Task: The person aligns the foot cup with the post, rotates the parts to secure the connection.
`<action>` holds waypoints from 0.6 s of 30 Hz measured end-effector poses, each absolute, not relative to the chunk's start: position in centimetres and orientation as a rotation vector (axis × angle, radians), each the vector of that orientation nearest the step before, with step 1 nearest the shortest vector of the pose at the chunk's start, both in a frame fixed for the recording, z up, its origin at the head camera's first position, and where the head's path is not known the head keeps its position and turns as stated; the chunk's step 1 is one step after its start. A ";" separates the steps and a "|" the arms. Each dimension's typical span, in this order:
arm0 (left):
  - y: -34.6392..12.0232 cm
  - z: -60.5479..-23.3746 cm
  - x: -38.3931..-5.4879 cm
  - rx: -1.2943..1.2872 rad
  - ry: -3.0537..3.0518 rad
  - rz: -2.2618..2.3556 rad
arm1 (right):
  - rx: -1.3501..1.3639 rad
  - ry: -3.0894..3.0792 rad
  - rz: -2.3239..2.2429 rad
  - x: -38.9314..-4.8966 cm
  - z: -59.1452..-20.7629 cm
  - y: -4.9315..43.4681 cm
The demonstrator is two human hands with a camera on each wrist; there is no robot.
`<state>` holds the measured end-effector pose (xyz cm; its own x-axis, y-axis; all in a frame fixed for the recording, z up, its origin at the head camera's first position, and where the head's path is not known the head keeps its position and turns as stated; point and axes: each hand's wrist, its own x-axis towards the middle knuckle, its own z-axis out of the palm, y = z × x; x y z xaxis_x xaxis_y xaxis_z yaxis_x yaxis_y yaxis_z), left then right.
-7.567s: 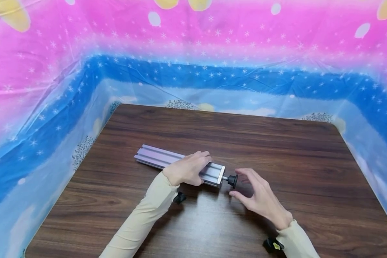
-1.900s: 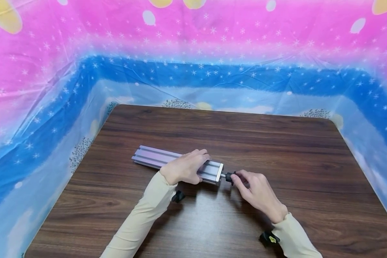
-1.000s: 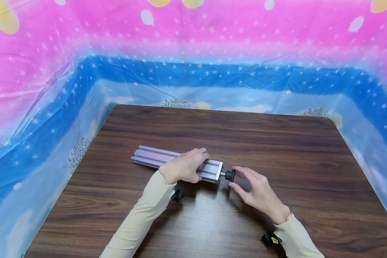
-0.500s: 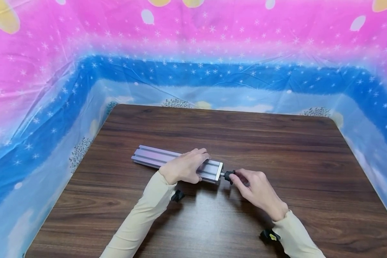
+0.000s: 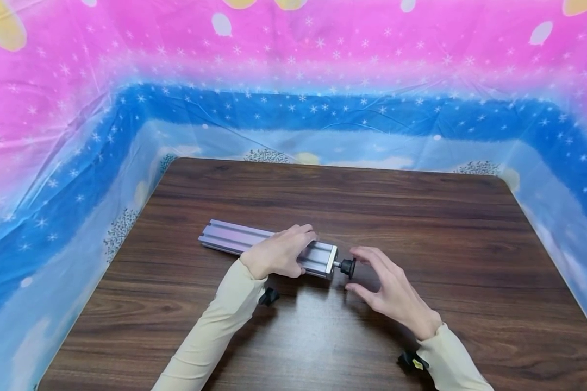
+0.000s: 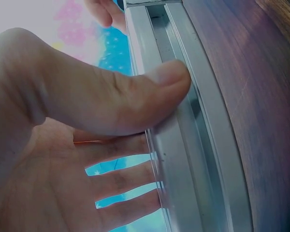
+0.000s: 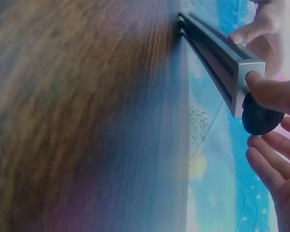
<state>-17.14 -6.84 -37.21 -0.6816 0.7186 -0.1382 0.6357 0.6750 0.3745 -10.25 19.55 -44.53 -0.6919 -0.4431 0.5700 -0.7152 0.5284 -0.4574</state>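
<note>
A silver aluminium profile [image 5: 235, 236] with grooves along it lies on the table, its flat end plate [image 5: 332, 259] facing right. From that plate a short rod leads to a round black knob [image 5: 347, 268]. My left hand [image 5: 279, 254] grips the profile from above near its right half. In the left wrist view the thumb [image 6: 159, 89] presses on one grooved side, and the other fingers reach over the opposite side. My right hand [image 5: 396, 290] is spread around the knob, thumb below and fingers above, seemingly apart from it. In the right wrist view the thumb partly covers the knob [image 7: 261, 118].
The brown wood-grain table [image 5: 396, 212] extends on all sides of the profile. A pink and blue patterned cloth [image 5: 293, 114] hangs around its back and sides. Black camera mounts sit on both wrists, below the cream sleeves [image 5: 215, 326].
Half a second ago my right thumb and fingers pinched the knob; now they are spread off it. Across the earlier frames they alternate between pinched and spread. My left hand stays on the profile.
</note>
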 end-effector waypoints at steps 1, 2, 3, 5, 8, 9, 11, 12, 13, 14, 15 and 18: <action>-6.9 -37.2 -17.2 1.082 2.616 0.432 | 0.957 -2.375 0.969 -10.3 -44.5 19.5; -6.9 -37.2 -17.2 1.082 2.616 0.434 | 0.962 -2.364 0.970 -10.3 -44.6 19.5; -6.9 -37.2 -17.2 1.082 2.616 0.436 | 0.963 -2.357 0.969 -10.3 -44.6 19.5; -6.9 -37.2 -17.2 1.084 2.615 0.436 | 0.961 -2.356 0.961 -10.3 -44.6 19.4; -6.9 -37.3 -17.2 1.083 2.615 0.439 | 0.954 -2.337 0.951 -10.4 -44.8 19.3; -6.9 -37.3 -17.2 1.085 2.617 0.440 | 0.950 -2.327 0.947 -10.4 -44.8 19.3; -6.9 -37.4 -17.2 1.084 2.620 0.439 | 0.944 -2.303 0.938 -10.5 -44.9 19.2; -6.9 -37.3 -17.2 1.084 2.621 0.439 | 0.938 -2.294 0.934 -10.5 -44.9 19.2; -6.9 -37.3 -17.2 1.083 2.622 0.438 | 0.930 -2.290 0.928 -10.5 -44.9 19.2; -6.9 -37.3 -17.2 1.083 2.621 0.437 | 0.921 -2.288 0.924 -10.5 -45.0 19.2; -6.9 -37.3 -17.2 1.086 2.621 0.440 | 0.911 -2.292 0.918 -10.5 -45.0 19.2; -6.9 -37.2 -17.2 1.084 2.621 0.435 | 0.872 -2.332 0.912 -10.5 -44.9 19.1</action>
<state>-17.16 -6.86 -37.16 -0.6832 0.7180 -0.1328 0.6366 0.6748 0.3733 -10.49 19.14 -44.90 -0.6786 -0.3829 0.6268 -0.7065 0.5737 -0.4144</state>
